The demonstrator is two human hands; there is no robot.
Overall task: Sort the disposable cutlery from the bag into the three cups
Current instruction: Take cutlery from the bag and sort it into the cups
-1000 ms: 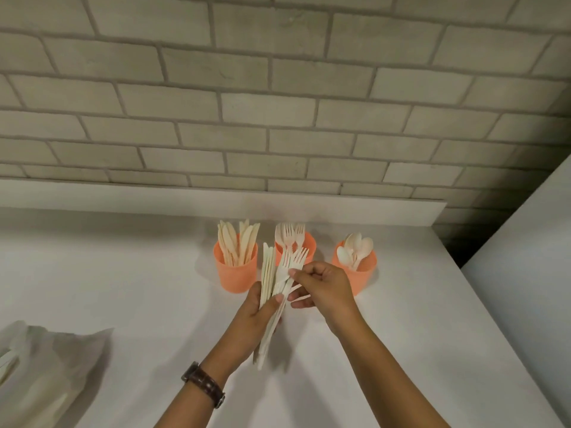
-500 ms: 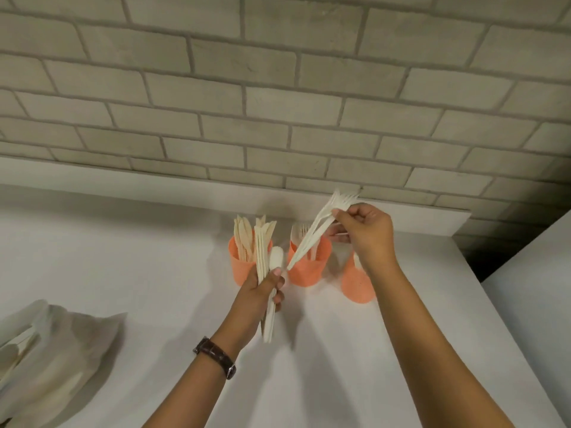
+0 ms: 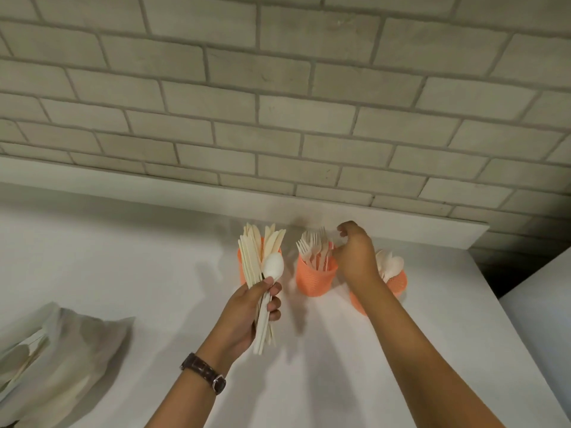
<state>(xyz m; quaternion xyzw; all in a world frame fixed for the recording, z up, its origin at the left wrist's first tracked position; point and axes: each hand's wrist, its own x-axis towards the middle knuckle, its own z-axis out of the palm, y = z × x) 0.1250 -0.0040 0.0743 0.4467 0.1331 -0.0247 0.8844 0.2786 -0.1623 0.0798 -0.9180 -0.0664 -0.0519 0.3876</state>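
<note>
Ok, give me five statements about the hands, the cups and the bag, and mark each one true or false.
1. The left hand grips a bundle of cutlery with a spoon at its front. True.
2. The middle cup holds spoons. False: it holds forks.
3. The bag lies on the counter, off to the left of both hands. True.
4. The right hand reaches into the bag. False: it is at the middle cup, beside the forks.
5. The watch sits on the right wrist. False: it is on the left wrist.
</note>
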